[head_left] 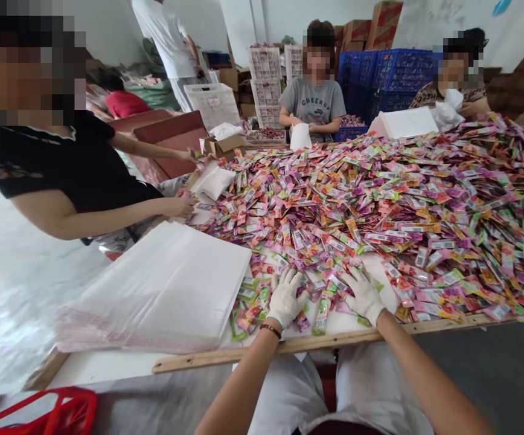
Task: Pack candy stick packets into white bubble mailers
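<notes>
Between the left hand and right hand, both spread wide, lie small colourful packets.

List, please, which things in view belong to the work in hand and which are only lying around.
Work in hand: left hand, right hand, printed sachets, wooden-edged table; possibly stacked plastic bags.

Apparently only nearby: blue crates, white crates, red plastic frame.
</notes>
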`<state>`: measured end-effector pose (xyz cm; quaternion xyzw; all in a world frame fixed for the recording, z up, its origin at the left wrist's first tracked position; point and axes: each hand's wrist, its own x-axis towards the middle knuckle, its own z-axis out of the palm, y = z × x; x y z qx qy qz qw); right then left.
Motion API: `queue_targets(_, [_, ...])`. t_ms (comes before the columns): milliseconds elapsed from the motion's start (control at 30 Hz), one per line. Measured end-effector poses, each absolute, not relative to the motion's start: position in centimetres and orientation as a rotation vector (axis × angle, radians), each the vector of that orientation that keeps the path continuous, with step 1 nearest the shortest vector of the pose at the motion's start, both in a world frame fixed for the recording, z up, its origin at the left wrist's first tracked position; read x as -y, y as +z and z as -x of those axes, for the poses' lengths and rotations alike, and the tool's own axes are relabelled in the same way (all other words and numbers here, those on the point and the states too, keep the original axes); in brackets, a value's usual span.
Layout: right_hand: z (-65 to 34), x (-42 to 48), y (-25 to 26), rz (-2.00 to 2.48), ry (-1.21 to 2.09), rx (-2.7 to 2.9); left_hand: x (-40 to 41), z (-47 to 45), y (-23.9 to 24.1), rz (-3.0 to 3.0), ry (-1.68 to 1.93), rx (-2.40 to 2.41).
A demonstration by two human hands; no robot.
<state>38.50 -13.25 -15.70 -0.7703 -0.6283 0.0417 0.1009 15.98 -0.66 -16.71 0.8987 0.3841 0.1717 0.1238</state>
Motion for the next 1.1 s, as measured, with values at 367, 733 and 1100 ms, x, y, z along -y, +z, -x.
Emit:
queue_targets(367, [-38.3, 13.6, -15.3, 2.24, 0.137, 1.817, -0.4, -15.9, -17.6, -2.569, 0.611, -1.076])
queue_targets(733, [-38.7, 13.3, -16.3, 2.218, 0.166, 1.794, -1.0, -16.2, -17.8, -2.547, 0.593, -1.087])
queue_targets(1100, [-38.5, 13.2, -16.8, 2.244, 0.12, 1.802, -1.4, -16.0, -18.0, -2.557, 0.677, -1.033])
